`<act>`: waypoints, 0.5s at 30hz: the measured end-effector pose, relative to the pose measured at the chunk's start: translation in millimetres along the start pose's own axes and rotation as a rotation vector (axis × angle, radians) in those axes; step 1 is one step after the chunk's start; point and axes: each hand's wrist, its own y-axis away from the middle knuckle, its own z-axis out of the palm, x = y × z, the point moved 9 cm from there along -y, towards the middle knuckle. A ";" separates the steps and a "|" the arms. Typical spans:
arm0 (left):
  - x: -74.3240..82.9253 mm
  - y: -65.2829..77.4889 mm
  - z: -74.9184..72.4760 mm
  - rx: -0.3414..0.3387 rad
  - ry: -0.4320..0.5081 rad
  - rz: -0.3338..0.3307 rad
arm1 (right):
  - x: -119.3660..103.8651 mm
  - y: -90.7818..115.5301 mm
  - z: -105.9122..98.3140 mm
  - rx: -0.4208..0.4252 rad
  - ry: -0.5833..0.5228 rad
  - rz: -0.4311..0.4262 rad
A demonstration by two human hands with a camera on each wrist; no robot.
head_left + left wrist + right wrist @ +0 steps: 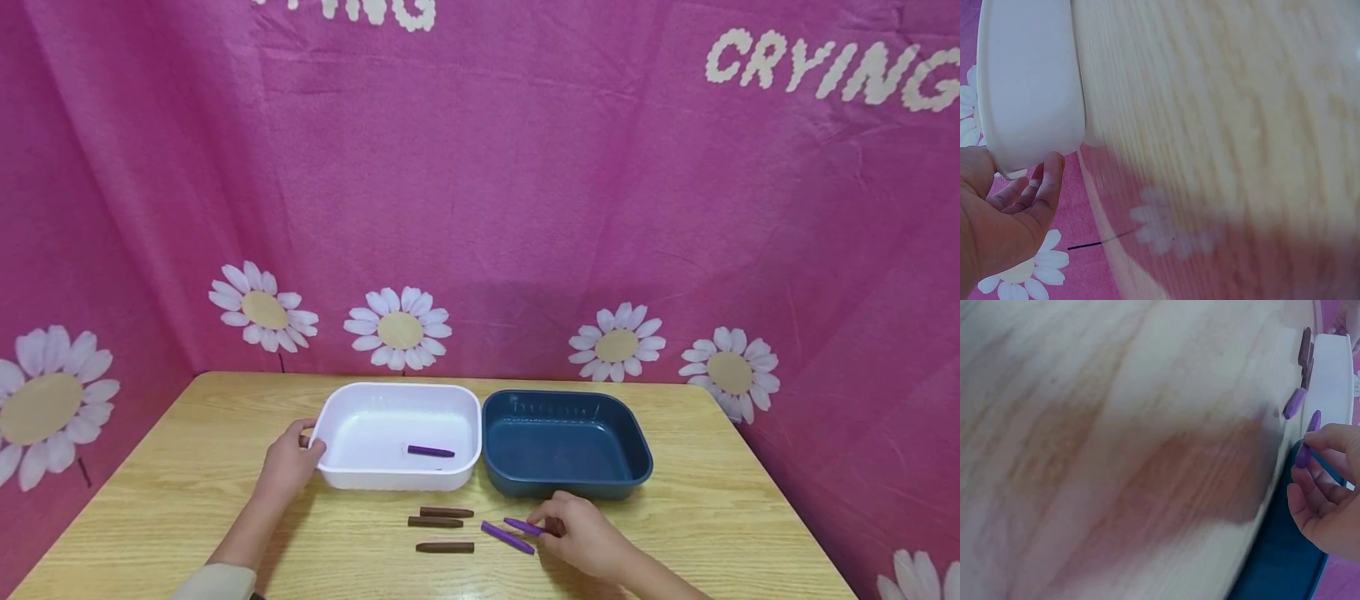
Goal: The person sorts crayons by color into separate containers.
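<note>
My left hand [288, 460] grips the left rim of a white plastic basin [390, 481]; in the left wrist view that hand [1013, 219] has its fingers against the basin's end [1035, 81]. One dark purple crayon [431, 452] lies inside the basin. My right hand [585, 537] pinches a purple crayon [522, 527] between thumb and fingers, just in front of a dark blue basin [567, 485]. The right wrist view also shows this held crayon [1302, 456]. Close beside it, another purple crayon [507, 538] lies on the table.
Several brown crayons [445, 547] lie on the wooden table [337, 550] before the white basin. Both basins stand side by side, nearly touching. A pink curtain [510, 192] with daisies hangs behind the table's back edge.
</note>
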 end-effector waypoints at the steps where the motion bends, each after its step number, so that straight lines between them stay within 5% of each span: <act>1: 0.4 0.3 -0.2 0.000 -0.003 0.001 | -1.0 -0.3 -1.2 0.003 0.002 -0.004; 15: 1.6 1.9 -1.4 0.006 -0.006 0.014 | -28.0 -13.0 -13.5 0.056 0.022 -0.084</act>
